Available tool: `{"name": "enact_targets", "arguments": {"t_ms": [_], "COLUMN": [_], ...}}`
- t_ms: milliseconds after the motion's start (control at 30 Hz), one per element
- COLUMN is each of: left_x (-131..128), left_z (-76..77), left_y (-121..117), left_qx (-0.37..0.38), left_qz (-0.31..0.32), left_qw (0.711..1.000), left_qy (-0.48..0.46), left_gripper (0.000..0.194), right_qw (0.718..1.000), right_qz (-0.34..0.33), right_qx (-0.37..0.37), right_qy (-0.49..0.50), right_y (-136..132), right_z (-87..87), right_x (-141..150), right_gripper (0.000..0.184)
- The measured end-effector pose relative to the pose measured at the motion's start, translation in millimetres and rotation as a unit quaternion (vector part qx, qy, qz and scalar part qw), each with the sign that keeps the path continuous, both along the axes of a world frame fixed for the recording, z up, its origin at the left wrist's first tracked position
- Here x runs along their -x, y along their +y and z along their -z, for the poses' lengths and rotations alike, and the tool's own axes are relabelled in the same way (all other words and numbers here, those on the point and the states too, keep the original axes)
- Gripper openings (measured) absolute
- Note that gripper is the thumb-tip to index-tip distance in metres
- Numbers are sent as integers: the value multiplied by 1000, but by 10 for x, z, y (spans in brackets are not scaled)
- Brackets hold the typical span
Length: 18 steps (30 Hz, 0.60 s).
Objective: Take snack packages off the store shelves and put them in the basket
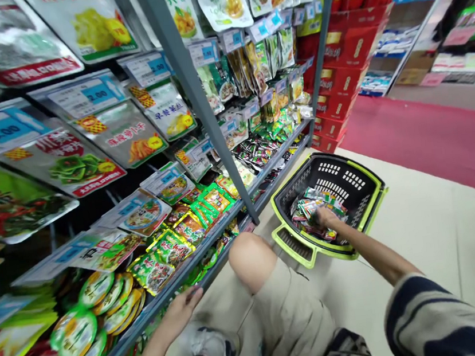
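My left hand (pixel 181 313) is at the front edge of the low shelf, fingers stretched out and holding nothing. Near it lie green and yellow food packets (pixel 156 269) and a pile of round green-lidded tubs (pixel 77 333). My right hand (pixel 326 217) reaches down into a black shopping basket (pixel 350 164) with a lime-green rim, which stands on the floor. A heap of small shiny packets (pixel 310 204) fills part of the basket bottom. Against this heap the right hand rests, its fingers blurred and partly hidden, so its grip is unclear.
Shelving with a grey post (pixel 201 90) runs along the left, hung with bagged foods and price tags (pixel 97 94). Red boxes (pixel 334 85) are stacked at its far end. My bent knee (pixel 251 260) is between shelf and basket. Pale tile and a red mat (pixel 418 138) cover the floor.
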<state>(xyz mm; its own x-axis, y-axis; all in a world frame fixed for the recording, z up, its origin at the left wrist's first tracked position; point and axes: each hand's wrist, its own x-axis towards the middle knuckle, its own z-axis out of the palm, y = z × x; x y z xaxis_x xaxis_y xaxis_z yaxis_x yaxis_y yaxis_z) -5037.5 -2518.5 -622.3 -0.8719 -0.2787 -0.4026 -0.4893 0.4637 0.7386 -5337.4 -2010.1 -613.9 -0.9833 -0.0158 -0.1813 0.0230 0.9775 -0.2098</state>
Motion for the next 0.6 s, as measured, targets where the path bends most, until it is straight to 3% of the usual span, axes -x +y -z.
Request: {"name": "enact_targets", "arguments": {"t_ms": [33,100,167,233,300,367,400,467,567,600], "left_x": [14,88,209,353,478,539,537,473,338,309], "left_z": [-86,-355,-714,-1072,-1348,-1521,-1582,-1696,-1926,-2017], "left_y": [40,233,577,1006,1390,1607,1636,1554,1250,1143], "left_qx": [-40,-137,-241,-355,-472,-503,-496,-468,-439,-420], "left_qz": [-23,-66,-78,-46,-40,-107,-148,-201,-184,-175], "left_qw": [999,983,951,900,818,771,759,744,746,754], "left_qy": [28,100,178,249,328,376,396,432,467,473], "left_gripper": [86,83,75,70,74,63,56,45,45,47], "right_qw": [1000,996,970,889,789,720,698,686,701,704], "right_qz": [-14,-51,-134,-269,-419,-539,-568,-536,-389,-367], "right_qx": [4,23,107,240,325,343,359,431,566,590], "right_qy": [14,64,170,283,312,270,249,237,190,146], "right_y": [-8,-112,-384,-806,-1267,-1645,-1784,-1987,-2236,-2325], "right_z": [-120,-414,-736,-1031,-1265,-1440,-1518,-1685,-2015,-2134], "right_x": [-7,-90,-329,-745,-1262,-1726,-1886,-2008,-1794,-1678], "right_gripper": [14,30,47,58,74,86,84,69,46,42]}}
